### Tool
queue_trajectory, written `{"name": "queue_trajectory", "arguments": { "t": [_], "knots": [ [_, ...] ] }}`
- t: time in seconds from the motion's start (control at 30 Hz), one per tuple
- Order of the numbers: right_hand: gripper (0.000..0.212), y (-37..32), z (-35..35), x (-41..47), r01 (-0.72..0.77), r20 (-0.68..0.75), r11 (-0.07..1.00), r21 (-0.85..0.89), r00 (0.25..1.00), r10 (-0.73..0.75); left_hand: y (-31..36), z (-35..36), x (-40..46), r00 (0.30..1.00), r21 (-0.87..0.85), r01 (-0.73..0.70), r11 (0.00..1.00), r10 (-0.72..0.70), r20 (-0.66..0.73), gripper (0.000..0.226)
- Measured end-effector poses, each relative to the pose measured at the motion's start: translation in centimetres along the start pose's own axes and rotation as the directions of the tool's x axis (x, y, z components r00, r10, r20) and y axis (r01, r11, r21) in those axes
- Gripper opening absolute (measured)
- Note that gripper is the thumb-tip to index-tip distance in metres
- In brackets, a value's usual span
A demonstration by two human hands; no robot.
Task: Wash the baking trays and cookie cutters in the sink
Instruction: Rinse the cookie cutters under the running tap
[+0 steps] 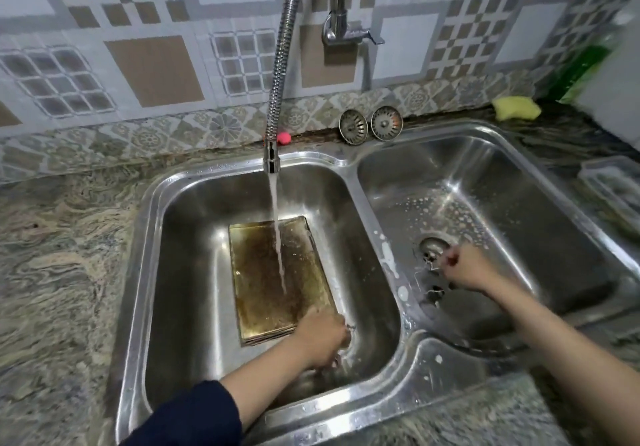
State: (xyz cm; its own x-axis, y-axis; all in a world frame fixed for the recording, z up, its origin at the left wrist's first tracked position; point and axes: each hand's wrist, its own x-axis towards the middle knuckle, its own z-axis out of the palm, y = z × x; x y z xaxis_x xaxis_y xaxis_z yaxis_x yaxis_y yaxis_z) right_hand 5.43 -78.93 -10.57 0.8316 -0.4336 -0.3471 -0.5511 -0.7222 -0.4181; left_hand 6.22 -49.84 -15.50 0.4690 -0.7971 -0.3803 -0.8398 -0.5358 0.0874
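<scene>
Water is running from the flexible faucet hose (282,61) straight onto the stack of baking trays (273,279), which is lying flat on the floor of the left basin of the double sink (349,165). The top tray is showing brown, stained and wet, and the stream is landing near its middle.

The left hand (322,340) is reaching down at the near right corner of the stack, its fingers curling under by the tray's edge; what they are pinching, if anything, I cannot tell, as they are blurred and turned away.

Over in the right basin, the right hand (465,267) is hovering just beside the drain (433,246), fingers drawn together as though pinching something small and thin, though it is too blurred to name. Small metal cookie cutters (433,291) are lying on the basin floor near that hand, with soap spots scattered around.

Two sink strainers (370,125) are leaning against the tiled wall behind the sink, and a yellow sponge (516,108) is sitting on the granite tabletop (62,255) at the far right.
</scene>
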Motion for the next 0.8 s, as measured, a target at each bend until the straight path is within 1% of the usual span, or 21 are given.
{"name": "queue_trajectory", "arguments": {
  "t": [0.07, 0.13, 0.2, 0.3, 0.37, 0.4, 0.43, 0.5, 0.53, 0.57, 0.6, 0.67, 0.73, 0.8],
  "knots": [
    [0.028, 0.9, 1.2, 0.1, -0.021, 0.105, 0.988, -0.154, 0.994, 0.037, 0.2, 0.4, 0.5, 0.999, 0.108, -0.034, 0.994, 0.030, 0.038, 0.022],
    [0.031, 1.4, 2.0, 0.2, -0.016, 0.161, 0.978, -0.206, 0.986, 0.050, 0.1, 0.5, 0.7, 0.998, 0.123, -0.042, 0.992, 0.036, 0.050, 0.020],
    [0.028, 1.7, 2.6, 0.5, -0.017, 0.194, 0.969, -0.245, 0.979, 0.067, -0.2, 0.5, 0.8, 0.999, 0.090, -0.041, 0.995, 0.038, 0.035, 0.019],
    [0.013, 1.7, 2.5, 1.0, -0.055, 0.228, 0.974, -0.220, 0.968, 0.106, -0.7, 0.1, 0.6, 0.999, -0.081, -0.023, 0.996, 0.021, -0.025, 0.021],
    [0.010, 0.8, 1.4, 0.8, -0.030, 0.169, 0.980, -0.198, 0.983, 0.065, -1.2, -0.6, 0.3, 0.996, -0.266, 0.009, 0.964, -0.031, -0.080, 0.020],
    [0.009, 0.2, 0.7, 0.5, 0.008, 0.090, 0.985, -0.173, 0.996, 0.008, -1.5, -1.1, 0.0, 0.991, -0.387, 0.030, 0.922, -0.079, -0.112, 0.018],
    [0.008, -0.7, 0.0, -0.1, 0.051, -0.001, 0.991, -0.127, 0.999, -0.052, -1.8, -1.7, -0.3, 0.979, -0.523, 0.044, 0.851, -0.142, -0.149, 0.015],
    [0.008, -3.1, -0.9, -1.8, 0.154, -0.176, 0.988, 0.020, 0.973, -0.148, -2.5, -3.2, -1.1, 0.932, -0.770, 0.058, 0.636, -0.310, -0.186, 0.014],
    [0.008, -4.4, -1.1, -2.7, 0.211, -0.223, 0.972, 0.099, 0.957, -0.185, -2.8, -4.1, -1.4, 0.897, -0.849, 0.047, 0.526, -0.396, -0.196, 0.015],
    [0.008, -5.8, -1.1, -3.6, 0.263, -0.231, 0.948, 0.177, 0.948, -0.220, -3.2, -4.8, -1.7, 0.852, -0.894, 0.028, 0.447, -0.478, -0.213, 0.016],
    [0.009, -7.1, -0.8, -4.3, 0.305, -0.205, 0.917, 0.259, 0.945, -0.256, -3.6, -5.5, -1.8, 0.799, -0.917, 0.003, 0.398, -0.552, -0.237, 0.017],
    [0.010, -9.6, 0.6, -5.1, 0.333, -0.095, 0.850, 0.409, 0.941, -0.324, -4.4, -6.4, -1.9, 0.695, -0.945, -0.046, 0.323, -0.669, -0.262, 0.016],
    [0.018, -11.6, 2.3, -5.0, 0.348, -0.018, 0.801, 0.487, 0.921, -0.389, -5.4, -6.9, -1.9, 0.625, -0.958, -0.078, 0.276, -0.735, -0.263, 0.015],
    [0.026, -13.5, 3.6, -4.6, 0.369, -0.003, 0.756, 0.540, 0.900, -0.437, -6.3, -7.3, -2.1, 0.591, -0.955, -0.096, 0.280, -0.756, -0.281, 0.016]
  ]
}}
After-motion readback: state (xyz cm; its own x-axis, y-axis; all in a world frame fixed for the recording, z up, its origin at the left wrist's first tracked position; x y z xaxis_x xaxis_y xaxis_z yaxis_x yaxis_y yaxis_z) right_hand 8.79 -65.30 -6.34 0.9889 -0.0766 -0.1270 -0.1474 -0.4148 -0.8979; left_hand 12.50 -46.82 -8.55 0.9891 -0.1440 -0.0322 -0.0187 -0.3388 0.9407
